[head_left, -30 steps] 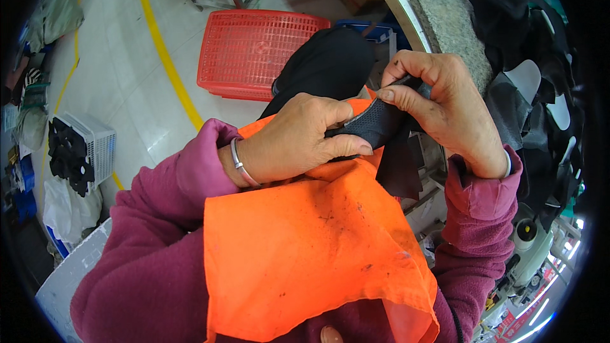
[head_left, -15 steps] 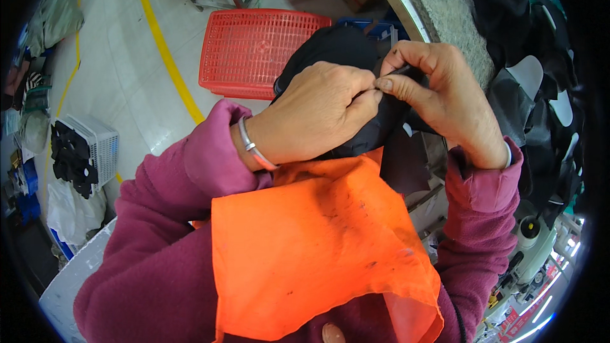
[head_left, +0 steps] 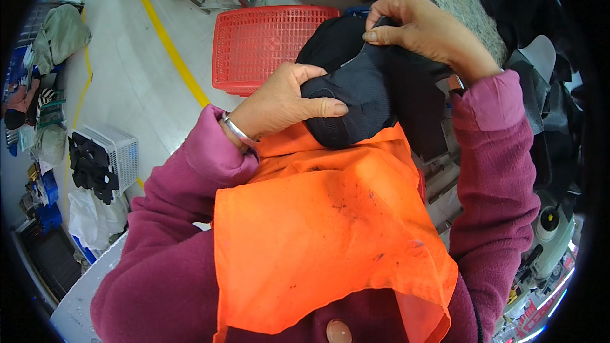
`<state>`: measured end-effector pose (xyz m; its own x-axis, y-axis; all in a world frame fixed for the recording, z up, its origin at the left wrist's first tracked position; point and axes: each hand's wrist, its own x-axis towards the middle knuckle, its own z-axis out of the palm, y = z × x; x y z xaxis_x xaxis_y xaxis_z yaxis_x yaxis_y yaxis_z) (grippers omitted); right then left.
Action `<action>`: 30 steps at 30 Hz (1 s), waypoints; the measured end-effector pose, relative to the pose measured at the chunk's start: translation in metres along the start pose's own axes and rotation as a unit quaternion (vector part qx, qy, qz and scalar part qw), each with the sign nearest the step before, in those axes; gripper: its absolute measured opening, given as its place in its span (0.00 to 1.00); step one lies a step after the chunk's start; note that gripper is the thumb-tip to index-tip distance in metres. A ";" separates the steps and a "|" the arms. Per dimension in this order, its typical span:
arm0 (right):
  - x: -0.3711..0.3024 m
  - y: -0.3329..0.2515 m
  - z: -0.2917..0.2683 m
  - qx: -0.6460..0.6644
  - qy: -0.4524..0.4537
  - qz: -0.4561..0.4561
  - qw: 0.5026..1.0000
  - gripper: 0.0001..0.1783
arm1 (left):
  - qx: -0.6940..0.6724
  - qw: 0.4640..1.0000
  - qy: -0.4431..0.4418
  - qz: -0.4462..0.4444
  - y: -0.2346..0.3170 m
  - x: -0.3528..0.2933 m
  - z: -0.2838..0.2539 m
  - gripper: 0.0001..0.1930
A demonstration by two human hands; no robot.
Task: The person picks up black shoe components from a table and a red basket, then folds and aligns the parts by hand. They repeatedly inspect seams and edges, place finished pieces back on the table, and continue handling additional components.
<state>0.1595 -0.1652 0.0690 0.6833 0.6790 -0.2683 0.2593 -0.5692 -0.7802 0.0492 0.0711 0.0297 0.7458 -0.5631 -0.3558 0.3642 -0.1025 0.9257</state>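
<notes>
A rounded black fabric piece [head_left: 356, 101], cap-like in outline with a textured surface and a seam across it, is held above the orange apron cloth [head_left: 330, 228] on my lap. My left hand [head_left: 279, 98] grips its near left side, thumb lying on top and the other fingers partly hidden by the cloth. At the far edge my right hand [head_left: 413, 28] pinches the fabric between thumb and forefinger. Whether the piece is a finished cap I cannot make out.
A red plastic basket [head_left: 254, 51] stands on the floor ahead. A white crate [head_left: 127, 152] with black pieces is at the left. Stone slab [head_left: 457, 6] and black sheets [head_left: 540, 82] lie at the right, above a pale green machine [head_left: 553, 244].
My hands have drawn apart. The left moved down and left, its thumb now on the fabric; the right moved up and away, still pinching. More of the black piece shows.
</notes>
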 end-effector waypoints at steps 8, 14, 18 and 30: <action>0.025 -0.013 -0.009 -0.052 0.247 -0.153 0.955 0.18 | -0.242 0.964 0.093 -0.053 -0.030 0.011 -0.004 0.18; -0.090 -0.039 0.053 0.230 0.049 0.241 0.942 0.23 | -0.314 0.937 0.151 -0.019 -0.031 0.013 -0.002 0.20; -0.072 0.000 0.122 0.550 0.207 0.218 0.779 0.17 | -0.254 0.961 0.107 -0.031 -0.027 0.015 0.001 0.18; -0.017 0.016 0.151 0.593 0.408 0.107 0.685 0.11 | -0.026 0.944 0.313 0.104 -0.068 0.078 -0.002 0.25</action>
<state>0.0488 -0.1156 -0.0241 0.8985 -0.1232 -0.4213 -0.3136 0.4914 -0.8125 0.0834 0.0357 -0.0615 0.9816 0.0305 -0.1886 0.1885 0.0062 0.9820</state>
